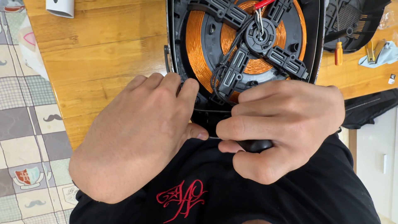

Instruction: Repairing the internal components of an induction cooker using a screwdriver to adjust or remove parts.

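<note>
You are leaning over the near edge of an opened cooker base (248, 45), which is lying on a wooden table (103, 54) with its insides facing up. Inside its dark shell, a round copper coil (195, 41) is showing, with black plastic arms (286, 62) crossing over it from a hub at the middle and a bundle of dark wires (224, 68) running down toward you.

Your left hand (137, 132) is resting on the near left corner of the base, fingers curled loosely over the rim and the thumb pointing right along the front edge. It is pressing against the shell rather than closing round anything.

Your right hand (286, 124) is curled into a tight grip around a dark handle (255, 145), whose rounded end is poking out below your fingers. The working end of that tool is hidden behind your knuckles, so you cannot tell what it is touching. The two hands are sitting just beside each other at the front edge.

Off to the right, a small screwdriver with a red and yellow handle (338, 53) is lying on the table beside another dark plastic part (352, 20). A white object (60, 7) is sitting at the far left edge of the table.
</note>
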